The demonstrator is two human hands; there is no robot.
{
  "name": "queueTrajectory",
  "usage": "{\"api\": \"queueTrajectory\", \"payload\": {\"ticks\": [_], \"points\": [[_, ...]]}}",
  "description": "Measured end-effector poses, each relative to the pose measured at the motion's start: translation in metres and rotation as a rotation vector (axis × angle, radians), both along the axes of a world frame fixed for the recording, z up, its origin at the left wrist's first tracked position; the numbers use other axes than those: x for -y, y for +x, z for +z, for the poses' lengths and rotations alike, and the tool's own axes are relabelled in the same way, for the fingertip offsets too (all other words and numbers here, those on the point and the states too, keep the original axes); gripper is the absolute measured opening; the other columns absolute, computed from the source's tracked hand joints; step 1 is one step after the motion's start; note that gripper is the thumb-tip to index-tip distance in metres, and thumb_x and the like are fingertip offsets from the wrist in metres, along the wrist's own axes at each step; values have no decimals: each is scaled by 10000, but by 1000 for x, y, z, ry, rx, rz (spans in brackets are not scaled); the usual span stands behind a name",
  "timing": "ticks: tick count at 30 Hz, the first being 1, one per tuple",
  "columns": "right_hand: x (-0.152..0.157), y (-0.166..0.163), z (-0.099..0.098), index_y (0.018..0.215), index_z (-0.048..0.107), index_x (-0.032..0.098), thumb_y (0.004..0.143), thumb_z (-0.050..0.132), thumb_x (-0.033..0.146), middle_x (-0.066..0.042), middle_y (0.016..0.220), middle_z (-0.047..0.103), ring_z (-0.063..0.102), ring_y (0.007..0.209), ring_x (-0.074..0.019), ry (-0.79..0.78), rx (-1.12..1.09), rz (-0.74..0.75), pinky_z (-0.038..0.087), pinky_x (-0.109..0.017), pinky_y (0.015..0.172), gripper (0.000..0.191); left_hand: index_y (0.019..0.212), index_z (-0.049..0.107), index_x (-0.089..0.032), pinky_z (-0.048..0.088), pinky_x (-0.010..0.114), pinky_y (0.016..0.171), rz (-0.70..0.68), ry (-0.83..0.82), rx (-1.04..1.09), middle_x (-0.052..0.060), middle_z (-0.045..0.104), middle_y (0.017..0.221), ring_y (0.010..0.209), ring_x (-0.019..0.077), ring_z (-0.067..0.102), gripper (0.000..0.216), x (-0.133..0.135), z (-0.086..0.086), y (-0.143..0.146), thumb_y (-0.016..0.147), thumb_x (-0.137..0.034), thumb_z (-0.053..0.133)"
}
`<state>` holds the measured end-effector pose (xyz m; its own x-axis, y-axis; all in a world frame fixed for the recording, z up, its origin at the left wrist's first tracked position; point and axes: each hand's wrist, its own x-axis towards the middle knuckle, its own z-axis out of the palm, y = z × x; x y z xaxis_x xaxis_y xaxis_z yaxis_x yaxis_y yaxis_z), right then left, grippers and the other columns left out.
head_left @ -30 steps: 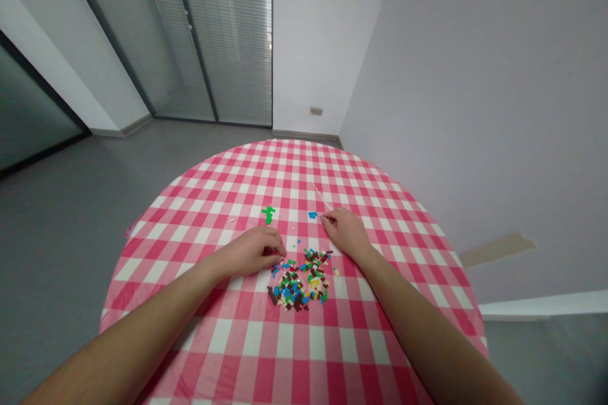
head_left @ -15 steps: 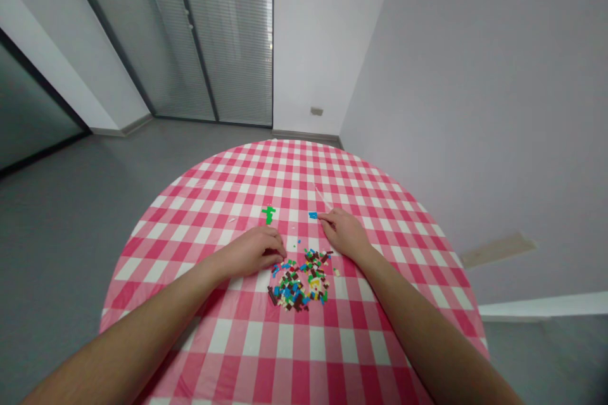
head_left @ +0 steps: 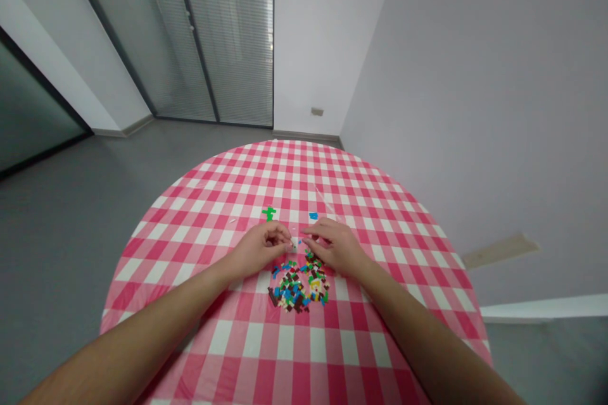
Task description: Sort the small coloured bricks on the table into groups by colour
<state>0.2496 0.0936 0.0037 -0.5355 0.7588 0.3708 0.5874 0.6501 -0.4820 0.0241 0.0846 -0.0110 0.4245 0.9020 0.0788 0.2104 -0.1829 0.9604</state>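
A heap of several tiny coloured bricks (head_left: pixel 298 283) lies on the round table with a pink-and-white checked cloth (head_left: pixel 285 354). Just beyond the heap my left hand (head_left: pixel 261 245) and my right hand (head_left: pixel 332 245) meet fingertip to fingertip. Both are pinched closed around a very small pale piece (head_left: pixel 295 243) between them. A small green brick assembly (head_left: pixel 269 213) lies farther back on the left. A small blue piece (head_left: pixel 313 216) lies farther back on the right.
A thin pale stick (head_left: pixel 324 200) rests on the cloth behind my right hand. The table's far edge drops to a grey floor (head_left: pixel 95 190). Glass doors with blinds (head_left: pixel 213 31) and a plain wall stand beyond.
My right hand left the blue piece and moved left and nearer. My left hand rose from the heap's edge. The two hands now meet over a tiny piece.
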Motion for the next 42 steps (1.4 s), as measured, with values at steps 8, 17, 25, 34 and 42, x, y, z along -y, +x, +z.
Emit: {"api": "queueTrajectory", "payload": {"ticks": [8, 17, 25, 34, 42], "points": [[9, -11, -4, 1060, 727, 247, 927, 594, 288, -53, 898, 715, 610, 832, -172, -43, 78, 100, 462, -284, 729, 193, 857, 558, -180, 480, 274, 647, -27, -102, 128, 11, 666, 757, 699, 133, 619, 181, 0, -5, 3, 772, -256, 698], [0, -6, -3, 968, 737, 198, 904, 580, 164, -59, 893, 714, 629, 835, -170, -101, 174, 30, 472, -275, 726, 173, 831, 690, -201, 463, 280, 627, -110, 249, -332, 25, 698, 766, 682, 147, 604, 93, -2, 2, -10, 849, -209, 598], [-5, -3, -3, 1035, 740, 230, 936, 581, 194, -62, 929, 680, 612, 867, -178, -108, 319, 29, 463, -278, 715, 191, 823, 704, -234, 470, 345, 808, -284, 426, -426, 17, 726, 824, 793, 166, 634, 153, -8, 3, -12, 897, -199, 575], [-6, -5, -9, 902, 753, 216, 878, 644, 204, -37, 861, 679, 612, 825, -162, -139, 227, 20, 455, -271, 727, 112, 874, 742, -229, 468, 343, 827, -372, 461, -421, 47, 730, 862, 828, 178, 629, 170, -11, 1, -16, 931, -241, 582], [-5, -6, -4, 785, 701, 180, 819, 601, 150, -46, 809, 684, 612, 755, -162, -93, 212, -90, 452, -264, 693, 110, 1009, 721, -242, 494, 359, 841, -195, 410, -443, 48, 753, 972, 892, 201, 667, 227, -6, 6, -14, 942, -225, 504]]}}
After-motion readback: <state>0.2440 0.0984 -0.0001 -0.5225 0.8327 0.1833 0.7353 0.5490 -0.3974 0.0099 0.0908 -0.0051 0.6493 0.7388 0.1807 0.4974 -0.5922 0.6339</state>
